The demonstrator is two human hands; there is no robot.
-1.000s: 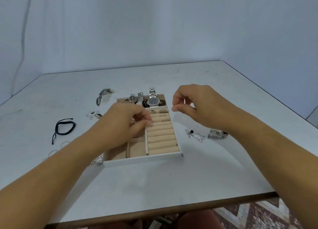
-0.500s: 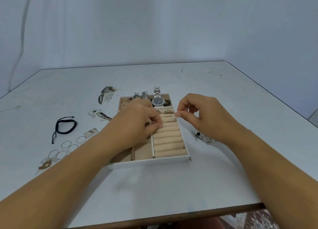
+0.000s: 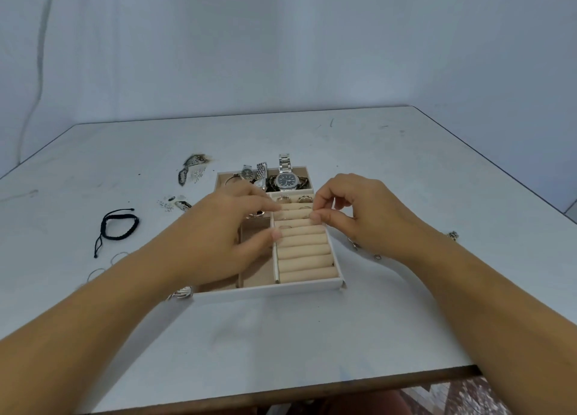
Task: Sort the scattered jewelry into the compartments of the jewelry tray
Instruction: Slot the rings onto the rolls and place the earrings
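Note:
The white jewelry tray (image 3: 268,290) with beige lining lies mid-table. Two silver watches (image 3: 286,179) sit in its back compartments. Several rings (image 3: 284,199) are tucked into the far ring rolls (image 3: 304,254) on its right side. My left hand (image 3: 221,239) lies over the left compartments, fingers apart, thumb and fingertips touching the rolls' left edge. My right hand (image 3: 356,214) hovers at the rolls' right edge with thumb and forefinger pinched together; I see nothing between them. A rose-gold piece (image 3: 257,215) peeks out under my left fingers.
On the table to the left lie a black cord bracelet (image 3: 120,227), thin hoops (image 3: 98,271) and small dark pieces (image 3: 192,168). A silver piece (image 3: 181,293) touches the tray's front-left corner. Chain bits (image 3: 356,245) show under my right wrist. The table's front edge (image 3: 281,392) is close.
My right hand has come down and left, its pinch now at the ring rolls' right edge. My left hand stays over the tray, fingers shifted onto the rolls.

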